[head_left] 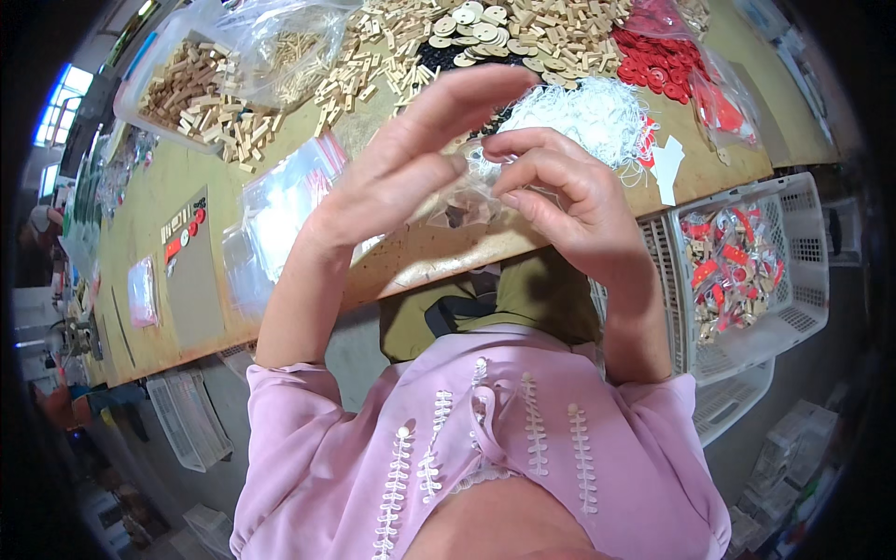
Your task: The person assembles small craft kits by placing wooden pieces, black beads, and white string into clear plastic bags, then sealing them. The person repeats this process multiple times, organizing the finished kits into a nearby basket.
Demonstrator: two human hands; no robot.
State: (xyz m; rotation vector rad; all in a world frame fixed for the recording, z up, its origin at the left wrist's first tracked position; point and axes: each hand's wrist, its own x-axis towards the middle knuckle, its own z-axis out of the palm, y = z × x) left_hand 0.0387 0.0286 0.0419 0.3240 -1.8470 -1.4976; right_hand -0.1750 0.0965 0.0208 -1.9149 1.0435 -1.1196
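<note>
While hands [485, 173] pinch a bag [457, 191], basket [803, 280] holds packets [733, 271].

Both hands are raised over the near edge of the worktop [159, 280], the left hand [401, 168] just left of the right hand [569, 201], with a small bag [457, 196] between them. Behind the hands lie heaps of blocks [373, 65] and discs [476, 23]. A tub [201, 89] stands far left. A basket [747, 271] is right of the worktop. A stack of bags [280, 210] lies left of the left hand.

Bright, even daylight; blue window [58, 110] glare far left; strong fisheye bending, black vignette at rim; raised hands slightly soft.
</note>
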